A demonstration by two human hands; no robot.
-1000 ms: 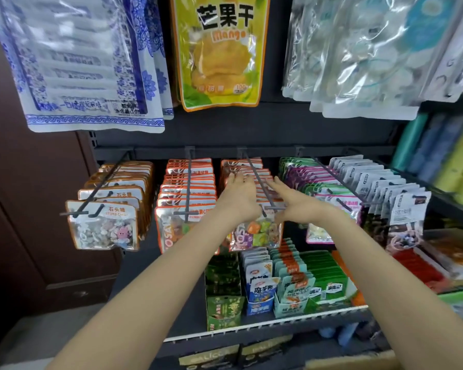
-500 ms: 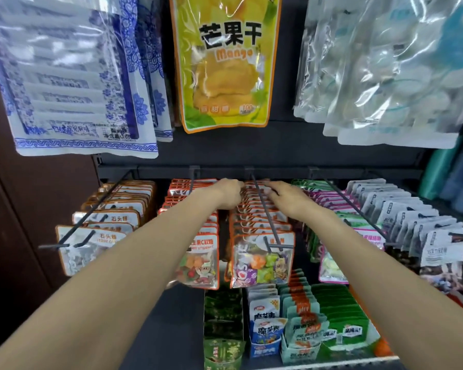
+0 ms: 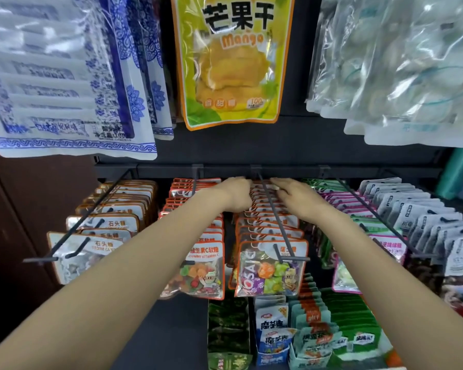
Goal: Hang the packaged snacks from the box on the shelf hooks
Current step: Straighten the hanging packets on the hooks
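Observation:
A row of orange-edged gummy candy packets [image 3: 271,268] hangs on a black shelf hook [image 3: 271,212] in the middle of the rack. My left hand [image 3: 237,194] and my right hand [image 3: 292,194] reach deep to the back of this row, one on each side of the hook. Their fingers curl over the tops of the rearmost packets. Whether they grip a packet or only press on the stack is hidden. The box is not in view.
Neighbouring hooks carry vitamin C gummy packets [image 3: 203,268], stone candy packets [image 3: 91,247], and grey packets [image 3: 422,217] at the right. A mango bag [image 3: 231,62] and large blue-white bags [image 3: 64,76] hang above. Small snack packs [image 3: 313,335] stand on the shelf below.
Both hands have slid from the front of the centre hook to its back end along the packet row. The camera has moved closer to the rack.

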